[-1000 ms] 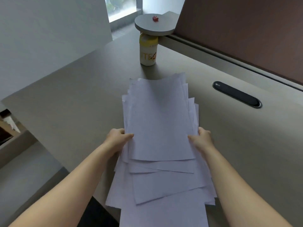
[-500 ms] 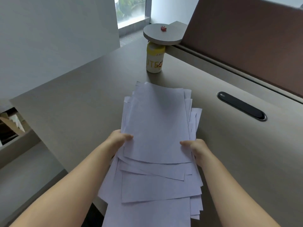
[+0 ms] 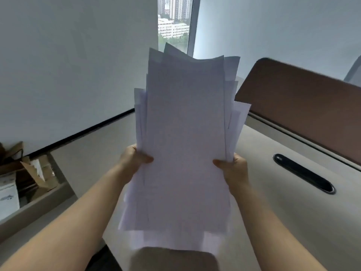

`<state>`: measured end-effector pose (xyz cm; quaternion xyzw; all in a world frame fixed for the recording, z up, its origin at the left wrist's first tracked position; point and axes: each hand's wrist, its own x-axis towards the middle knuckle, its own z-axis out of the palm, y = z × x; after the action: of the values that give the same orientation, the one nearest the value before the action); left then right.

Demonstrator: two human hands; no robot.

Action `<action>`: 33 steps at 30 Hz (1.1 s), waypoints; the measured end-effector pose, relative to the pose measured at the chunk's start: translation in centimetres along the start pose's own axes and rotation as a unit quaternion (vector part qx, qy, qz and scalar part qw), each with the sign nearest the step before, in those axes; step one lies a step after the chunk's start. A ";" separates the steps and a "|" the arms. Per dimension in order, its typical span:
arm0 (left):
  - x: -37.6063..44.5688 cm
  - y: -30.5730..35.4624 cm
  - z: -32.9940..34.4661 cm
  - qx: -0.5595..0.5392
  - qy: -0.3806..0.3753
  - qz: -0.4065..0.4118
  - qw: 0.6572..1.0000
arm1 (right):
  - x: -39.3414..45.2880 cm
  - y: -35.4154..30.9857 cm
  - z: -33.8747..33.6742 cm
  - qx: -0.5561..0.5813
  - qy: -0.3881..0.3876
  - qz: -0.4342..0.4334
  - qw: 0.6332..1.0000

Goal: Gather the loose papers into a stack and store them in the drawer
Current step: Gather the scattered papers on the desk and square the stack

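Pale walls and a narrow window (image 3: 173,22) showing tall buildings close the room behind a beige desk (image 3: 293,212); a brown partition panel (image 3: 304,106) runs along the desk's right edge, and a black oval cable slot (image 3: 303,173) sits in the surface near that edge; past the desk's left edge, lower down, lie some cardboard boxes (image 3: 23,178). The papers (image 3: 185,143) are off the surface, held upright and lengthwise above the near edge of the desk; their top edges fan unevenly and the lower edges step out of line, so the bundle is gathered but not squared. The left hand (image 3: 132,159) clamps the left side of the bundle, thumb on the front sheet, fingers hidden behind; the right hand (image 3: 232,167) does the same on the right side, thumb pressed on the front; whether the rear fingers are spread cannot be told. Gathering seems nearly done; the step in hand looks like aligning; the next move likely calls for loosening the grip slightly and tapping the lower edges on the desk to even them; no drawer is visible, so finding and opening it remains.
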<state>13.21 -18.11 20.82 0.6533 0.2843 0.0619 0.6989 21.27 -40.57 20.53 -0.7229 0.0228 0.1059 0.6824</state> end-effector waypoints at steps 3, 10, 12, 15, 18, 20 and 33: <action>0.6 3.2 -2.0 -0.032 0.033 0.040 0.998 | 0.4 -3.2 2.7 0.023 0.006 -0.021 0.999; 1.7 7.6 -6.1 -0.105 0.042 0.149 0.982 | 0.9 -8.1 8.3 0.109 -0.002 -0.062 0.992; 1.7 8.2 -7.0 -0.114 0.024 0.157 0.981 | 0.9 -8.7 9.1 0.100 -0.017 -0.065 0.993; 2.0 7.5 -8.3 -0.140 0.009 0.142 0.980 | 1.0 -8.3 9.6 0.069 -0.053 -0.066 0.994; 2.7 6.2 -9.0 -0.148 -0.002 0.124 0.981 | 1.3 -7.1 9.7 0.065 -0.081 -0.066 0.992; 3.3 5.8 -9.0 -0.146 -0.016 0.111 0.983 | 1.6 -6.8 9.9 0.058 -0.092 -0.074 0.991; 5.6 10.0 -7.9 -0.131 0.009 0.181 0.975 | 4.1 -11.7 10.2 0.064 -0.045 -0.105 0.991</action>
<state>16.94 -7.24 28.71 0.5959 0.1570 0.2304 0.7531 26.08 -29.24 30.79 -0.6709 -0.0776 0.0648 0.7347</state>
